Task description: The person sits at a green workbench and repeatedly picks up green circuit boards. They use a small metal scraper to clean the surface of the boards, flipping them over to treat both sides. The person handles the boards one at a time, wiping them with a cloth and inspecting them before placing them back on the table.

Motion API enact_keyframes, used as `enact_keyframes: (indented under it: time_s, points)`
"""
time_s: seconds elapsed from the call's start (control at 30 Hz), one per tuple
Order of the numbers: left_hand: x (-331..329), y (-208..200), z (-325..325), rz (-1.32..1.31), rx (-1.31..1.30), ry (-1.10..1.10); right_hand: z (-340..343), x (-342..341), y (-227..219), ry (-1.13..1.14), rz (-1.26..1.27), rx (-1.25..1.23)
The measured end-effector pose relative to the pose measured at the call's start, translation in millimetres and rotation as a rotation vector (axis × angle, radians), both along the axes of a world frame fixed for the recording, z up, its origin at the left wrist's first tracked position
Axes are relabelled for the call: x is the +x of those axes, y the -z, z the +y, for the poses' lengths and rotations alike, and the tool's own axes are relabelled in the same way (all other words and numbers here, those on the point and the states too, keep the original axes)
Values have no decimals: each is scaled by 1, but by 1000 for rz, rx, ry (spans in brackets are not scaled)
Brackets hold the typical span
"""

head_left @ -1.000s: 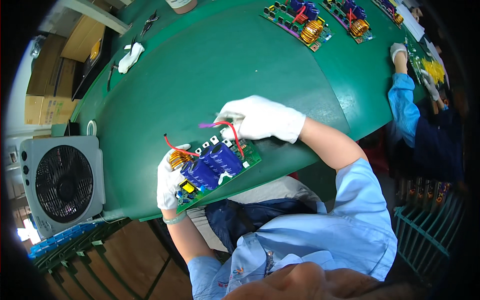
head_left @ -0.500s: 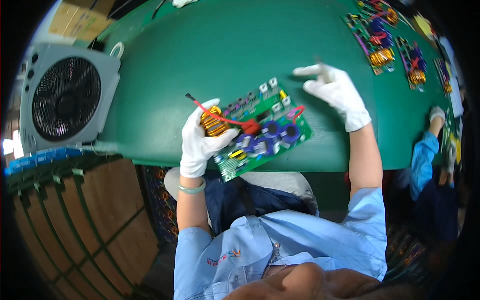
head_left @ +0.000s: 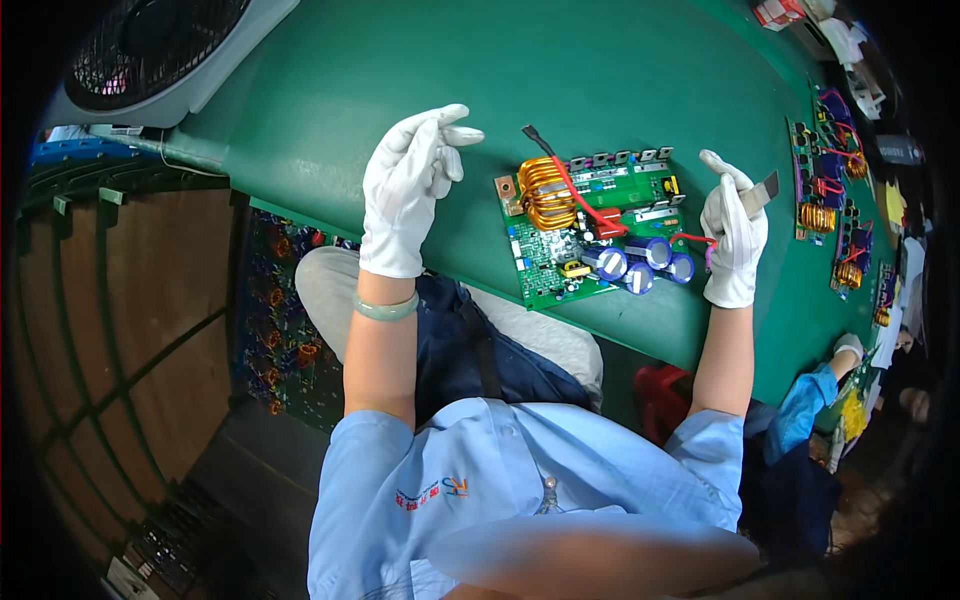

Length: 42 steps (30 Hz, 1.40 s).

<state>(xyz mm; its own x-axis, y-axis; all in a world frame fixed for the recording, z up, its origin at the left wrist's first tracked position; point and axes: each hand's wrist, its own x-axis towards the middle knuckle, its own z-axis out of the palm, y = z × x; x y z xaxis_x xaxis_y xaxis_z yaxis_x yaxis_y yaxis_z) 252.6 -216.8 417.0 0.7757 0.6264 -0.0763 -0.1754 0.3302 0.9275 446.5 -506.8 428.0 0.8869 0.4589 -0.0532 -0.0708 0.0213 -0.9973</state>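
Red lettering (head_left: 418, 495) marks the shirt (head_left: 610, 455), left hand (head_left: 412, 195) loose, empty, right hand (head_left: 735, 238) gripping a grey blade (head_left: 762, 192).

The left hand (head_left: 408, 190) and right hand (head_left: 735, 235) wear white gloves (head_left: 392, 240). The circuit board (head_left: 545, 262) is green, its coil (head_left: 547, 195) copper-gold, its wire (head_left: 572, 188) red with a black tip (head_left: 537, 138), its round cans (head_left: 655, 251) purple-blue with pale patches. The tabletop (head_left: 480, 60) is plain green, the shirt (head_left: 470, 440) light blue, the bracelet (head_left: 385, 309) pale green, the fan (head_left: 155, 45) grey and black.
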Motion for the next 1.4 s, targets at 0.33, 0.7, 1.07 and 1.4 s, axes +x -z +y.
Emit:
enact_keyframes:
  time_s: [0.33,0.7,1.07,1.4]
  points:
    - [-5,1,8,-121,-191,-5,7,9,9,-35,67,-135]
    - [-7,10,13,-249,-222,3,6,9,7,-34,76,-197]
    - [6,-16,-11,-82,916,257,7,7,2,-58,84,-261]
    - [14,-33,-4,-138,1283,495,11,4,-1,-42,68,-272]
